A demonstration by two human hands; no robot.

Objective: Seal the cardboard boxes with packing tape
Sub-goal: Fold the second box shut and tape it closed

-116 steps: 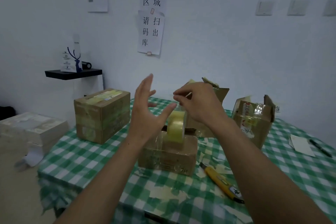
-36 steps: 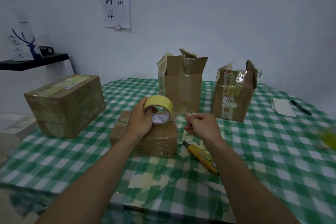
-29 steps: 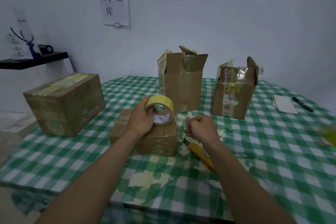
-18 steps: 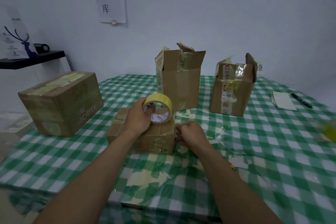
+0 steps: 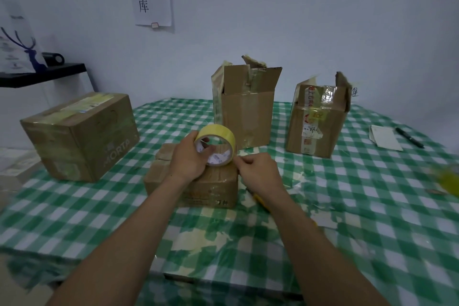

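My left hand (image 5: 190, 158) is wrapped round the yellow tape roll (image 5: 215, 148), thumb inside its white core, standing it on edge atop the small flat box (image 5: 191, 180) at the centre of the worktop (image 5: 360, 218). My right hand (image 5: 258, 172) is closed in a pinch at the roll's lower right edge; I cannot tell if tape is between the fingers. Half a second ago that hand was lower, by the box's right side. At ten o'clock sits a taped, closed box (image 5: 79, 135). At twelve and one o'clock stand two boxes (image 5: 246, 107) (image 5: 319, 120) with flaps up; contents hidden.
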